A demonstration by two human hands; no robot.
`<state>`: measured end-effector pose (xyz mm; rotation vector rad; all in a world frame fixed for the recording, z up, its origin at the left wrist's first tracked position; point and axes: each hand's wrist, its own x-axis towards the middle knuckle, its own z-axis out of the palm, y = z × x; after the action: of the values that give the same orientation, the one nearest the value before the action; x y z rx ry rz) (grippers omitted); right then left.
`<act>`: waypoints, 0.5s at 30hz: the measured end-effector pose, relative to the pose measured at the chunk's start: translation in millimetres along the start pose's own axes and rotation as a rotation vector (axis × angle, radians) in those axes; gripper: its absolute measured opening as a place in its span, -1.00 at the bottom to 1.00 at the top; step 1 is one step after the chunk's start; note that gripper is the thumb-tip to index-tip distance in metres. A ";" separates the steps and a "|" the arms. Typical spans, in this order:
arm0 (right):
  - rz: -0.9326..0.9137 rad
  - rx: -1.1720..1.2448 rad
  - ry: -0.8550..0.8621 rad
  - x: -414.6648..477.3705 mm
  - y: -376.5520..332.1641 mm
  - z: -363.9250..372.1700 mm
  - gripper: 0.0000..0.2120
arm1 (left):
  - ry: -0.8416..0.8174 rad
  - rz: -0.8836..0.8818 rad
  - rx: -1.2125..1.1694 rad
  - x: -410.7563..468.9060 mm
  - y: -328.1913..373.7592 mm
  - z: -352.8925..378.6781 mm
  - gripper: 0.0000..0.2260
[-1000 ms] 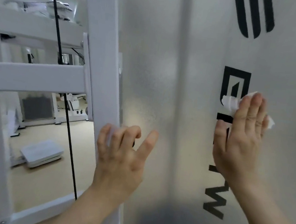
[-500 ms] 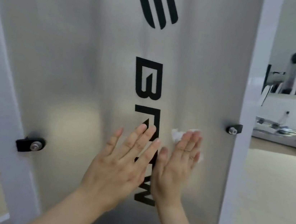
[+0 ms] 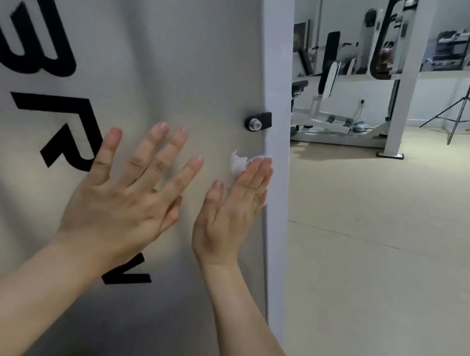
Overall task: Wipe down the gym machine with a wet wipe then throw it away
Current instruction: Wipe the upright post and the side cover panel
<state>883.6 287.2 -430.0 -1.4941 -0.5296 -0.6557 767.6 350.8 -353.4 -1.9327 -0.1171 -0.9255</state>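
Observation:
The gym machine's grey metal side panel (image 3: 163, 34) with large black letters fills the left half of the head view. My right hand (image 3: 231, 210) presses a crumpled white wet wipe (image 3: 238, 164) flat against the panel near its right edge, fingers straight. A corner of the wipe shows above my fingertips. My left hand (image 3: 130, 191) is held up flat with fingers spread just left of it, over the black letters; whether it touches the panel is unclear.
A black bracket with a bolt (image 3: 258, 121) sits just above the wipe on the white frame post (image 3: 276, 123). Beyond the post lies beige floor (image 3: 381, 257), other white gym machines (image 3: 339, 123), a white upright (image 3: 403, 80) and tripod stands (image 3: 461, 103).
My right hand has slid the wipe rightward and down across the panel, from the black letters to the right edge. My left hand left the white frame post and followed alongside. The view swung right.

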 end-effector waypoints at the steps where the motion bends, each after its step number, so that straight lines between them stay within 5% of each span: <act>1: -0.100 -0.015 -0.057 -14.8 -1.5 -0.1 -0.36 | -0.001 0.006 0.000 0.7 0.1 -0.2 -0.48; 4: -0.297 -0.151 -0.152 -12.2 31.4 -20.7 -0.37 | 0.008 0.013 -0.012 0.4 -1.3 1.0 -0.49; 8: 0.051 -0.018 -0.003 44.3 47.0 -30.8 -0.32 | 0.056 0.000 -0.026 0.5 1.9 3.6 -0.50; 12: 0.248 0.018 0.065 7.4 56.8 -18.1 -0.29 | 0.047 -0.011 -0.027 0.3 2.2 3.7 -0.50; 15: 0.199 0.002 0.028 -26.0 35.2 -4.7 -0.29 | 0.016 -0.035 -0.037 0.5 5.4 1.6 -0.49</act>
<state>888.6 283.1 -473.6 -1.5110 -0.3543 -0.5201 771.1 349.0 -357.3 -1.9623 -0.1256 -0.9716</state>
